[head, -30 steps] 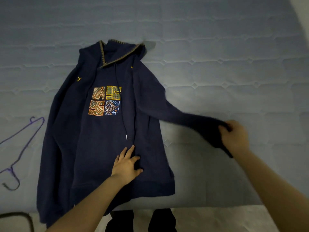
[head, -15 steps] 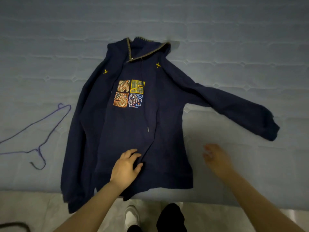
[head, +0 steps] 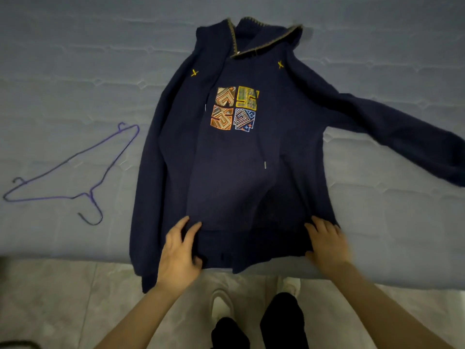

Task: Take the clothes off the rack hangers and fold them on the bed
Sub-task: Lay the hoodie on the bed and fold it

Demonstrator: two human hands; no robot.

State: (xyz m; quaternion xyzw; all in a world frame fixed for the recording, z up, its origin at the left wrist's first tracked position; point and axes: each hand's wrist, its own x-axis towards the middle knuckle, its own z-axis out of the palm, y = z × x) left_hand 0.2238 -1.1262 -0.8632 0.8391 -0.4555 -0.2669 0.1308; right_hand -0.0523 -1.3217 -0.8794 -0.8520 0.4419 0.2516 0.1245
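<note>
Navy hoodie lies face-up on bed, hem at near edge, one sleeve spread sideways. Left hand pinches hem fabric; right hand on hem, blurred, grasp unclear. Purple wire hanger beside hoodie.

Dim, bluish light; the right hand is motion-blurred, edges bend wide-angle.

Matt fleecy cloth hoodie; thin wire hanger; quilted mattress
</note>
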